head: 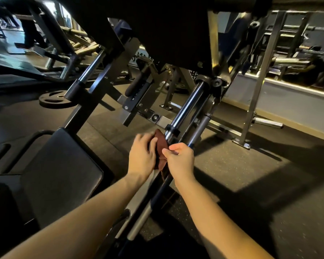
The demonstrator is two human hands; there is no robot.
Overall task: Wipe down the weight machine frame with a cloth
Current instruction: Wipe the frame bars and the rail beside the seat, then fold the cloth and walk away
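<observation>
cloth at the guide rod, both hands on it

the cloth (160,144), a dark red rag, sits just below centre of the frame, bunched against the lower end of the chrome rod (185,107). the left hand (141,156) covers its left side, fingers curled loosely over it. the right hand (180,157) pinches its right edge between thumb and forefinger. a loose tail hangs below the hands.

judgement: the cloth is light, soft and limp; it will slip off the polished rod unless wrapped round it and gripped with the whole palm. the frame (94,94) is rigid and fixed. the black pad (60,171) lies lower left.
</observation>
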